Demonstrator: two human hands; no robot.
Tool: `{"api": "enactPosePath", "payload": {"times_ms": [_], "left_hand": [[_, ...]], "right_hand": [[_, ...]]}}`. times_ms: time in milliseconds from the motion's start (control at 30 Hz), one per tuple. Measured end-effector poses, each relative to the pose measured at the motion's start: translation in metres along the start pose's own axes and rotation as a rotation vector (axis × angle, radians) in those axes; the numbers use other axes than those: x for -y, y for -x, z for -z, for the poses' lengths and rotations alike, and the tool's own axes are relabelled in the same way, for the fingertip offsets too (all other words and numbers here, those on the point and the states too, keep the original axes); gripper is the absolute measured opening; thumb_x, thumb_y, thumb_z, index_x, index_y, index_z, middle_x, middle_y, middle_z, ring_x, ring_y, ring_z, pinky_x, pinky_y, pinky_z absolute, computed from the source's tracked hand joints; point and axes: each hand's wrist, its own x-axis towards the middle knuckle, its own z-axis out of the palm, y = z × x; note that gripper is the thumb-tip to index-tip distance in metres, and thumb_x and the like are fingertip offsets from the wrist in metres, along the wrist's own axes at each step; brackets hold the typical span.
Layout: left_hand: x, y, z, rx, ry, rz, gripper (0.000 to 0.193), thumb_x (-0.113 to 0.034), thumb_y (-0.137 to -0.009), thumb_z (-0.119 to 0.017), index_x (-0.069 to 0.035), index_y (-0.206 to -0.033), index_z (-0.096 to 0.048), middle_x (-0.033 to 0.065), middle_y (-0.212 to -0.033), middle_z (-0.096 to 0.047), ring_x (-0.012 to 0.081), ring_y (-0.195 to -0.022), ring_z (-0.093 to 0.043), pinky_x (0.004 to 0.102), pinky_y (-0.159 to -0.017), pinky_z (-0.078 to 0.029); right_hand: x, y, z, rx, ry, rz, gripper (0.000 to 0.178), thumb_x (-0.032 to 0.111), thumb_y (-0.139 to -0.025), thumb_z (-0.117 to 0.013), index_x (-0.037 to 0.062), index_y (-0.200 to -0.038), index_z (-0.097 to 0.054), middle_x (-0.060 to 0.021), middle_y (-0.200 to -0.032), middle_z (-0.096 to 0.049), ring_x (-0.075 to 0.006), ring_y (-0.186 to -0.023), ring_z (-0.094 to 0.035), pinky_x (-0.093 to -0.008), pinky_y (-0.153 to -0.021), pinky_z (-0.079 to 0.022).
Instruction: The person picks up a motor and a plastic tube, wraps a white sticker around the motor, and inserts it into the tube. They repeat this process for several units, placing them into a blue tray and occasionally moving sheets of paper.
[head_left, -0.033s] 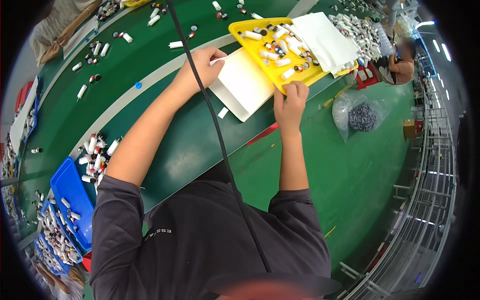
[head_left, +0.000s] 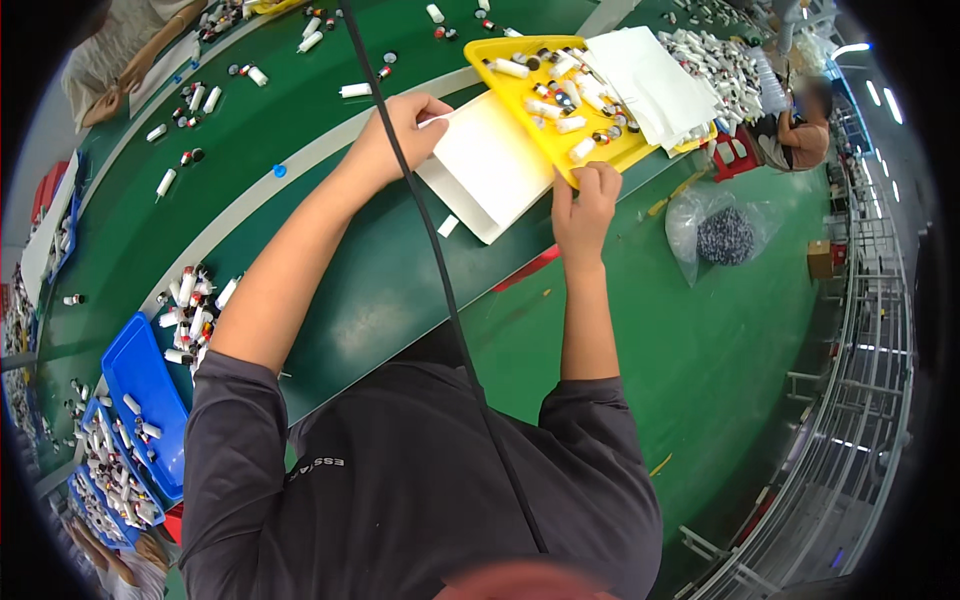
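Observation:
My left hand [head_left: 398, 135] pinches the far corner of a flat white box [head_left: 487, 165] that lies on the green belt [head_left: 330, 250]. My right hand [head_left: 585, 205] grips the near edge of a yellow tray [head_left: 560, 150] beside that box. The tray holds several small white tubes and bottles with red and black caps, and a stack of white sheets [head_left: 650, 80] overlaps its far side.
Loose white tubes [head_left: 195, 300] lie scattered on the belt. Blue bins [head_left: 140, 385] of tubes stand at my left. A black cable [head_left: 440, 280] hangs across the view. Other people work at the far left [head_left: 130, 50] and far right [head_left: 800, 130]. A clear bag [head_left: 715, 235] lies on the green floor.

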Motion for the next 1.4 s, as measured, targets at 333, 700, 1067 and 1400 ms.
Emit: {"api": "enactPosePath", "payload": {"times_ms": [333, 700, 1067, 1400], "left_hand": [[-0.013, 0.122, 0.124, -0.018, 0.168, 0.309, 0.021, -0.014, -0.096, -0.066, 0.001, -0.111, -0.069, 0.0029, -0.098, -0.069, 0.0092, -0.085, -0.064, 0.0246, -0.071, -0.054], [-0.068, 0.382, 0.198, -0.753, -0.396, -0.044, 0.013, -0.006, -0.087, -0.064, 0.001, -0.096, -0.071, 0.0096, -0.098, -0.064, 0.0163, -0.089, -0.06, 0.0285, -0.078, -0.046], [-0.026, 0.337, 0.029, 0.069, -0.421, -0.793, 0.032, -0.029, -0.083, -0.074, -0.005, -0.103, -0.069, 0.0042, -0.096, -0.063, 0.0212, -0.088, -0.064, 0.0356, -0.077, -0.053], [0.014, 0.267, 0.072, -0.278, -0.175, -0.216, 0.07, -0.029, -0.079, -0.083, -0.009, -0.14, -0.057, 0.0175, -0.138, -0.059, 0.0404, -0.132, -0.051, 0.0458, -0.112, -0.04]], "right_hand": [[-0.018, 0.003, -0.015, -0.086, -0.067, 0.063, 0.021, 0.002, -0.079, -0.076, -0.0007, -0.092, -0.06, -0.0168, -0.101, -0.056, -0.0367, -0.1, -0.054, -0.0451, -0.087, -0.046], [0.061, 0.034, 0.008, -0.079, -0.103, -0.045, 0.035, -0.001, -0.078, -0.071, 0.002, -0.111, -0.06, -0.0142, -0.108, -0.057, -0.0296, -0.106, -0.054, -0.0405, -0.093, -0.044], [0.248, 0.057, -0.007, 0.777, -1.408, -0.936, 0.066, 0.008, -0.092, -0.062, 0.0025, -0.15, -0.031, -0.0127, -0.138, -0.053, -0.0267, -0.123, -0.057, -0.039, -0.105, -0.047], [0.183, 0.073, 0.042, 0.914, -1.314, -0.637, 0.052, -0.006, -0.09, -0.06, -0.0022, -0.141, -0.049, -0.011, -0.13, -0.063, -0.0189, -0.119, -0.059, -0.0339, -0.101, -0.048]]}}
